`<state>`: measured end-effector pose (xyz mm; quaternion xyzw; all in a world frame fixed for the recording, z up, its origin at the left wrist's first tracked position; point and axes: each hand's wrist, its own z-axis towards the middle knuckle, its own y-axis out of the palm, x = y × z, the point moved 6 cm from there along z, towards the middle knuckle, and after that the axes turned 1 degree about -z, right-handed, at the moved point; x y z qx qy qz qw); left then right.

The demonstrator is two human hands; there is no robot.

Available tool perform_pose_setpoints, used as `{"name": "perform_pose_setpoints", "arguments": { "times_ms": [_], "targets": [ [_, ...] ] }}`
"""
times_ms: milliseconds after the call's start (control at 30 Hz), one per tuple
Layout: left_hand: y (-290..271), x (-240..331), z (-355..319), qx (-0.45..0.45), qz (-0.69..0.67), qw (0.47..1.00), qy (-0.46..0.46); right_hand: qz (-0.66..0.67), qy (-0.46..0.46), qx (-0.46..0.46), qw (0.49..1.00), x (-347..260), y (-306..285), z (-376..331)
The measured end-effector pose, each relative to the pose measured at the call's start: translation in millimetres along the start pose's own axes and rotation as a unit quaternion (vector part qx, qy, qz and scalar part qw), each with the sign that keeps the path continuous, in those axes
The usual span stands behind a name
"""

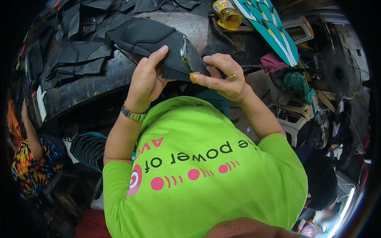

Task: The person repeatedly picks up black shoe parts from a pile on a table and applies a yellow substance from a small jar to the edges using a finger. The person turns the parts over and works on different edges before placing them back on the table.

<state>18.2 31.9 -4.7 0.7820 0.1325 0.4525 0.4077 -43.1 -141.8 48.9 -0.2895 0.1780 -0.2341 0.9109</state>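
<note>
My left hand (147, 75) grips a black, leather-like sewn piece (158, 41), its thumb lying on top and its fingers underneath. The piece has curved seams and looks like a shoe upper. Along its right edge runs a shiny, wet-looking strip (183, 51), with a darker flap (193, 59) beside it. Closed fingers of my right hand (222, 75) hold a small yellow-orange lump (193, 77), sponge-like, against the lower end of that edge. Another finger of this hand touches the flap. A ring is on the right hand and a metal watch on the left wrist.
Stacked black cut pieces (79, 57) cover the left of the dark worktable (75, 95). An open yellow jar (230, 18) stands at the far edge, beside a teal board with white strips (270, 31). A fan (339, 71) is at right; another person (33, 158) sits at left.
</note>
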Motion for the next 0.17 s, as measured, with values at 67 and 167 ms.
{"name": "perform_pose_setpoints", "arguments": {
  "times_ms": [67,167],
  "targets": [
    [0.3,0.9,1.3,0.002,-0.008,1.0,-0.001,-0.068,-0.054,0.008,0.996,-3.3,-1.1,-4.0],
    [1.6,5.8,4.6,0.002,-0.017,1.0,0.003,-0.084,-0.053,0.007,0.995,-7.6,-2.0,-16.2]
  ]
}}
